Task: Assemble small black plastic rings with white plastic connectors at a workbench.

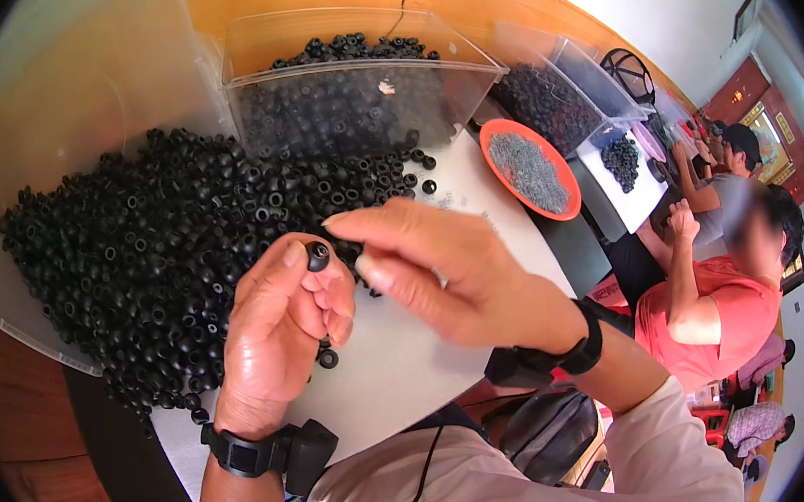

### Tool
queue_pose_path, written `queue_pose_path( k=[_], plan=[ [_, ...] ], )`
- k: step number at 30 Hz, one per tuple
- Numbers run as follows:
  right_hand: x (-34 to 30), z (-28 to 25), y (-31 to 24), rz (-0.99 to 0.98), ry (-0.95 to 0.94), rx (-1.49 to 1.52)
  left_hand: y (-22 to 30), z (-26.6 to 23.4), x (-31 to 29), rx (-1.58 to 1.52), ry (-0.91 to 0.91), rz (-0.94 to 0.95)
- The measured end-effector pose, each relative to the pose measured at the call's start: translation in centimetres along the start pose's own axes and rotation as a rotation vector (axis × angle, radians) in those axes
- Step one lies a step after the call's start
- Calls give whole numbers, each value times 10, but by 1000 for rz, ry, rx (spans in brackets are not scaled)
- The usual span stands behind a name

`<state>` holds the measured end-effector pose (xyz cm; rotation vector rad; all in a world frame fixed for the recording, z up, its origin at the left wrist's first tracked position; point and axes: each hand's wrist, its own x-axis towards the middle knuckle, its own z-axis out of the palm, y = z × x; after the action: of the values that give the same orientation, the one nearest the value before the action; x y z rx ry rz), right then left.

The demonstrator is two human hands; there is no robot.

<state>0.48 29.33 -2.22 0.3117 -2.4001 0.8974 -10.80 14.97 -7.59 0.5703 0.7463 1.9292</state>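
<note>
My left hand (279, 326) pinches a small round black piece with a hole in its end (317, 255) between thumb and forefinger, the other fingers curled below. Just to its right, my right hand (452, 265) reaches across with forefinger stretched out and thumb apart; I make out nothing between them. Behind and left of both hands spreads a big heap of similar black pieces (152, 265), many showing round holes. A few loose ones lie by my left wrist and under my hands on the white work surface (388, 359).
A clear plastic bin (358, 95) of black pieces stands behind the heap. To its right are an orange bowl (564, 172) of tiny grey pieces and another clear bin (588, 68). A person in a red shirt (719, 322) sits at the right, with others beyond.
</note>
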Motion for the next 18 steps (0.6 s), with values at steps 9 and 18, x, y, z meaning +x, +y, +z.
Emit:
queue_pose_path(
  k=[9, 18],
  plan=[
    [-38, -23, 29, 310, -394, -263, 2, -10, 4, -82, 39, 25],
    [-31, -7, 40, 236, -498, -495, -1, -12, 2, -102, 55, 11]
  ],
)
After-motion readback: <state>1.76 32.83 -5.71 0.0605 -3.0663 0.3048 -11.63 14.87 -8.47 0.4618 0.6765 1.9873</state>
